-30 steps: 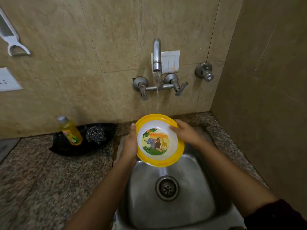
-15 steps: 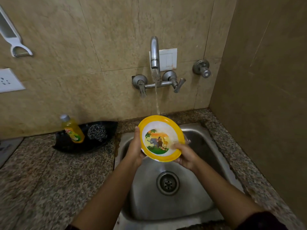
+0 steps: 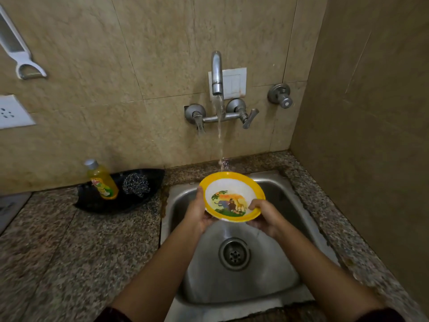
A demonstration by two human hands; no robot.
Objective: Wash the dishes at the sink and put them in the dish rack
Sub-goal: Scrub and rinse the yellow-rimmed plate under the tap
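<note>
bowl [image 3: 232, 196] tipped flatter, right hand [image 3: 264, 216] lower

Views: one only, worn on the head.
Facing: forward and down, toward the tiled wall and tap [image 3: 217, 73].
Height: above the sink [image 3: 274, 282], looking into its basin (drain near centre).
Nearness: close; forearms reaching in from the bottom edge, left hand [image 3: 199, 211] and right hand [image 3: 267, 217] mid-frame.
Lens: wide, with straight tile lines bowed toward the edges.
Spread: counter [image 3: 58, 247] on the left, side wall on the right.
Overlap: none, with no second view.
</note>
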